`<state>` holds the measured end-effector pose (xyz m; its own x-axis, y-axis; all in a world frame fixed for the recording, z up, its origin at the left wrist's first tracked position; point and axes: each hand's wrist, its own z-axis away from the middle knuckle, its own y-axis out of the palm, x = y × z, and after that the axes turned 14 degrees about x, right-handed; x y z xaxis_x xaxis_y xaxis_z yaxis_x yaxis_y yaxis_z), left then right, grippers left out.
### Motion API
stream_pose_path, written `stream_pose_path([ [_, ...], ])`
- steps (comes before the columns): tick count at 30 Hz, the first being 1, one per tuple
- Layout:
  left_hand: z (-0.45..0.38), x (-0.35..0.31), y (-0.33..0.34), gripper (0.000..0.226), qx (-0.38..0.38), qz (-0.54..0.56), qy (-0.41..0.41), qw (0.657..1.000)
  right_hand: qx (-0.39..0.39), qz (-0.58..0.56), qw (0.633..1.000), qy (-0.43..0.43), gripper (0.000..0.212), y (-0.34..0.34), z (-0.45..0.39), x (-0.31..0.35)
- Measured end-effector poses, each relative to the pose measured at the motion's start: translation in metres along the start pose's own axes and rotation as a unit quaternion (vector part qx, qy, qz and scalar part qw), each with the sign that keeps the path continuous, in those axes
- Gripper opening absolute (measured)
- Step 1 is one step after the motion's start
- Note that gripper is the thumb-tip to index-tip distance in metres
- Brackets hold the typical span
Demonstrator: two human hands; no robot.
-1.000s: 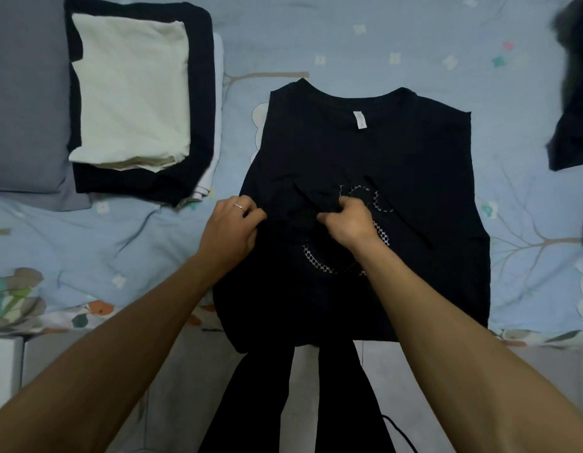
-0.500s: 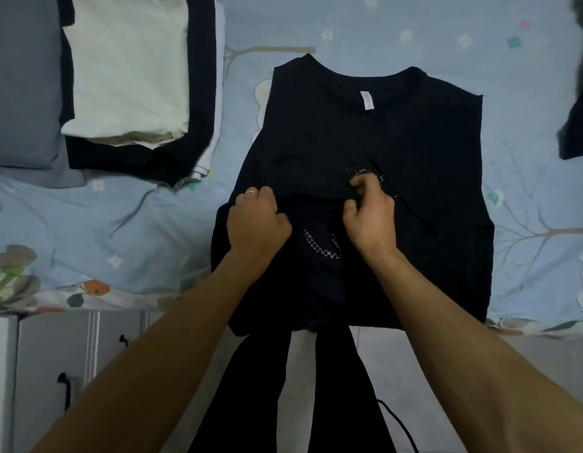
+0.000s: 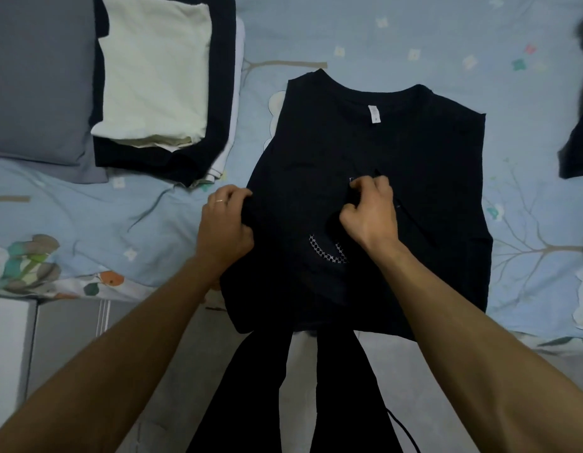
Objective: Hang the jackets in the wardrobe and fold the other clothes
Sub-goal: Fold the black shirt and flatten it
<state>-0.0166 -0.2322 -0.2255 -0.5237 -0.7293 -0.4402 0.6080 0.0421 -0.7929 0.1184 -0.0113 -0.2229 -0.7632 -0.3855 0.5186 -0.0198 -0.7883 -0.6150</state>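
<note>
Left hand (image 3: 223, 228) gripping black shirt (image 3: 414, 142) at its left edge; right hand (image 3: 370, 210) pinching a fold mid-chest. Shirt flat on bed (image 3: 398, 37), under both hands. Folded stack (image 3: 159, 76) beyond left hand.

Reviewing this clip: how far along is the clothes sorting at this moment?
Done: a stack of folded clothes sits beside the pillow. In hand: the left hand and right hand both grip a black shirt spread on the bed, mid-fold. Left: a dark garment at the right edge lies unfolded. No wardrobe or jackets are visible.
</note>
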Motion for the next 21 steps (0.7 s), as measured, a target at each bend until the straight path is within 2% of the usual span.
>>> stream_pose_path([
  [5,-0.04,0.008,-0.015,0.076,0.082,-0.088,0.025,0.992,0.031,0.039,0.998,-0.043,0.068,-0.002,-0.046,0.039],
  [8,-0.049,0.02,-0.019,0.081,0.112,-0.154,0.063,0.98,0.024,-0.028,0.997,-0.063,0.073,-0.004,-0.078,0.068],
  [11,-0.052,0.038,-0.023,0.078,0.119,-0.162,0.074,0.977,0.019,-0.159,0.984,-0.079,0.055,-0.011,-0.111,0.099],
  [14,-0.043,0.05,-0.026,0.065,0.069,-0.156,0.093,0.981,0.065,-0.164,0.983,-0.047,0.025,-0.017,-0.144,0.122],
  [17,-0.037,0.06,-0.023,0.063,0.061,-0.128,0.105,0.984,0.143,-0.222,0.964,-0.026,0.015,-0.021,-0.172,0.142],
  [21,-0.04,0.06,-0.016,0.052,0.006,-0.118,0.121,0.986,0.141,-0.372,0.916,-0.047,0.016,-0.012,-0.196,0.16],
])
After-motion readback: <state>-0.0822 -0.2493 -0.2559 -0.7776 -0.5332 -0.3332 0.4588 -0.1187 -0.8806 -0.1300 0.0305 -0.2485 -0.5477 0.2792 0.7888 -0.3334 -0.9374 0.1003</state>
